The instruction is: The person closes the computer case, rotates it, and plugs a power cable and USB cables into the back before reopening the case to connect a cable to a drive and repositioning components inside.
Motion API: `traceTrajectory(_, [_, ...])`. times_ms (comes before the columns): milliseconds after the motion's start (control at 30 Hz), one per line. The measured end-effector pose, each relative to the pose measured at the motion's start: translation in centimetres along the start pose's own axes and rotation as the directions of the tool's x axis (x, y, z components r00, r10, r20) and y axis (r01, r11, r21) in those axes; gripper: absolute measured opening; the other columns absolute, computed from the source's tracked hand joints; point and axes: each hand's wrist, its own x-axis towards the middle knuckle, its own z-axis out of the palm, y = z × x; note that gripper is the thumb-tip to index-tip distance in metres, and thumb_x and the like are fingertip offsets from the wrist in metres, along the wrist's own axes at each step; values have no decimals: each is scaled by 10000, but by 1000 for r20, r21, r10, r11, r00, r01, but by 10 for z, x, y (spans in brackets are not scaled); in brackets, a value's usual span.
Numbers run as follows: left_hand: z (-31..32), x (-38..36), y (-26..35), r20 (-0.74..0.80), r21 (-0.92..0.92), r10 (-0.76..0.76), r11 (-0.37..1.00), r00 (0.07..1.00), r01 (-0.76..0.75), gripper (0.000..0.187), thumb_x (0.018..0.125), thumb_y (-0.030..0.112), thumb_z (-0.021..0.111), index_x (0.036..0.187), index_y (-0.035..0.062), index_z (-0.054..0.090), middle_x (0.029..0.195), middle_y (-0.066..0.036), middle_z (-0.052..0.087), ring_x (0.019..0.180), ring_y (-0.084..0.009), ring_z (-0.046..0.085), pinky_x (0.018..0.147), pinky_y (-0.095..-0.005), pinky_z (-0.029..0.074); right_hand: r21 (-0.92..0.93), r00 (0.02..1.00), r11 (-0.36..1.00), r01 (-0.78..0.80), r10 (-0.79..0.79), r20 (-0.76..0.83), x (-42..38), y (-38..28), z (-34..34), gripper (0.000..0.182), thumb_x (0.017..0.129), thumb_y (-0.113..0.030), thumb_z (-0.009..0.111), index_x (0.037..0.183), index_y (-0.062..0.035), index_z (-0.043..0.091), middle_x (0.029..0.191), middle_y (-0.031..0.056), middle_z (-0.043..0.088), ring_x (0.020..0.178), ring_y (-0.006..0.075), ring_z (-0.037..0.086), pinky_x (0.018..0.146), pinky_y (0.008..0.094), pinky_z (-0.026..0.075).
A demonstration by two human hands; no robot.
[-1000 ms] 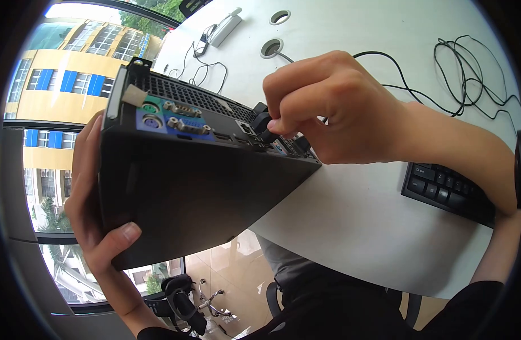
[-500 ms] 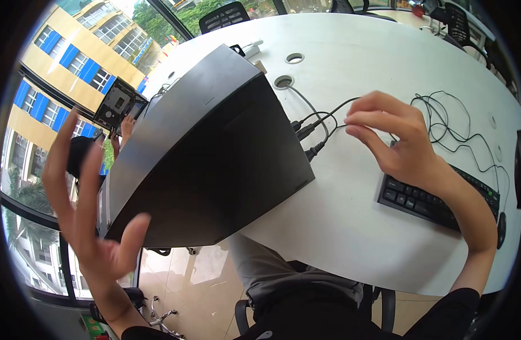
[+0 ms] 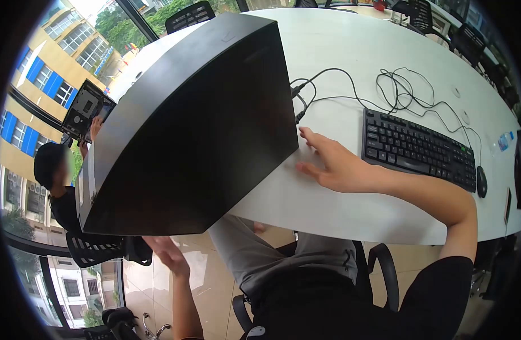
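Note:
A large black computer case [image 3: 198,136] stands on the white table [image 3: 328,209], its flat dark side facing me and cables plugged in at its right edge. My right hand [image 3: 334,161] is beside the case's lower right corner, fingers apart and holding nothing. Below the case's lower left edge is my left hand [image 3: 167,254]; its fingertips are partly hidden by the case, and whether they touch it is unclear. Black cables [image 3: 405,96] run from the case to a loose tangle. Right of my right hand lies a black keyboard [image 3: 419,144], with a mouse [image 3: 481,181] at its end.
At the left, a co-worker [image 3: 59,187] in a black cap reaches toward an opened case [image 3: 85,110]. A plastic bottle [image 3: 504,141] lies at the right edge. Office chairs [image 3: 189,17] stand around the table, and my chair's armrest [image 3: 385,272] is below it.
My right hand has moved down and left to the case's corner. My left hand has dropped from the case's left side to beneath its lower edge. The view has shifted.

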Motion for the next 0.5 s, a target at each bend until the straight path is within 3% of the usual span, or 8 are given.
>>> traceTrajectory(67, [1, -10, -22, 46, -84, -58, 995, 997, 61, 872, 1078, 668, 323, 1676, 45, 198, 1710, -136, 292, 1578, -303, 282, 1292, -479, 190, 60, 999, 998, 28, -26, -35, 7, -7, 12, 636, 1031, -224, 634, 1476, 137, 359, 1381, 371, 554, 1330, 493, 540, 1137, 504, 425])
traceTrajectory(100, [2, -12, -30, 71, -125, -80, 988, 994, 89, 843, 1093, 652, 300, 1672, 47, 207, 1698, -130, 312, 1566, -296, 302, 1289, -467, 198, 65, 997, 997, 43, -39, -61, 11, -10, 18, 622, 1020, -182, 618, 1446, 178, 342, 1324, 399, 554, 1289, 504, 556, 1110, 507, 445])
traceTrajectory(200, [54, -19, -22, -117, -190, -216, 963, 969, 191, 752, 1134, 586, 247, 1659, 48, 244, 1668, -108, 358, 1535, -269, 349, 1273, -422, 246, 20, 985, 996, -90, 92, -145, 23, -11, 36, 633, 987, -138, 592, 1416, 236, 314, 1268, 428, 544, 1235, 520, 569, 1072, 516, 471])
traceTrajectory(233, [67, -13, -11, -157, -325, -278, 920, 948, 217, 736, 1144, 575, 237, 1648, 38, 251, 1617, -92, 426, 1490, -253, 405, 1243, -388, 294, -25, 980, 997, -72, 66, -189, 25, -7, 42, 606, 982, -113, 591, 1423, 211, 329, 1278, 413, 557, 1230, 502, 583, 1041, 502, 493])
traceTrajectory(300, [79, -15, -4, -138, -350, -298, 907, 945, 235, 759, 1133, 609, 243, 1599, 13, 312, 1584, -134, 456, 1469, -258, 430, 1231, -386, 307, -118, 958, 992, -44, 8, -287, 30, -2, 46, 566, 971, -64, 587, 1438, 160, 359, 1299, 383, 583, 1221, 465, 611, 979, 475, 538])
traceTrajectory(333, [83, -19, -2, -122, -357, -314, 899, 942, 253, 774, 1128, 626, 247, 1574, 1, 343, 1567, -155, 472, 1458, -261, 442, 1225, -385, 313, -81, 955, 994, -79, 52, -291, 33, 0, 46, 562, 962, -65, 586, 1428, 160, 368, 1279, 377, 591, 1182, 460, 624, 975, 480, 535])
traceTrajectory(433, [101, -44, -2, 18, -133, -174, 976, 985, 174, 695, 1138, 533, 259, 1511, -49, 330, 1566, -262, 419, 1506, -318, 368, 1258, -427, 258, -35, 939, 991, -132, 114, -325, 54, 12, 30, 531, 958, -88, 563, 1413, 133, 402, 1203, 343, 629, 1023, 426, 664, 946, 491, 527])
traceTrajectory(500, [117, -62, -3, 117, 10, -92, 996, 989, 92, 643, 1144, 471, 268, 1468, -82, 322, 1565, -333, 383, 1538, -356, 319, 1280, -455, 222, -29, 933, 992, -125, 108, -342, 66, 22, 8, 520, 963, -106, 561, 1419, 108, 429, 1212, 319, 643, 1040, 405, 667, 947, 473, 531])
